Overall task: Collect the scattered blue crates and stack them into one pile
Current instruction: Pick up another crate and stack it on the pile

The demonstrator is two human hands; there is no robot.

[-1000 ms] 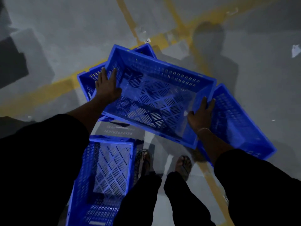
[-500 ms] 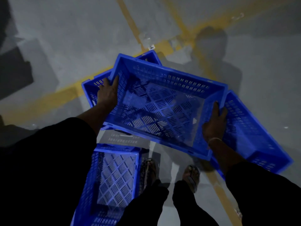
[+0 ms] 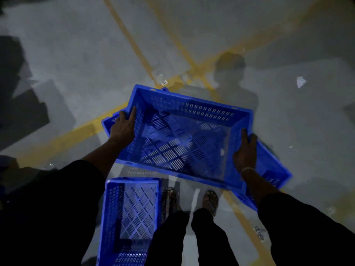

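Dim grey concrete floor point(image 3: 73, 60) crossed by yellow painted lines point(image 3: 132, 41). Above it, held blue crate point(image 3: 184, 139), open side up and tilted, clamped at both short ends: left hand point(image 3: 123, 127) curled over the left rim, right hand point(image 3: 245, 152) curled over the right rim. Under its left edge, second crate point(image 3: 109, 121) partly hidden; under its right end, third crate point(image 3: 272, 169); lower left, fourth crate point(image 3: 132, 217) on the floor beside sandalled feet point(image 3: 210, 200).

held crate point(image 3: 184, 143): blue, slotted diamond lattice base | floor crate point(image 3: 132, 217): blue, same lattice | floor point(image 3: 80, 60): grey | floor lines point(image 3: 132, 41): yellow | sleeves point(image 3: 63, 204): black | paper scrap point(image 3: 300, 81): white
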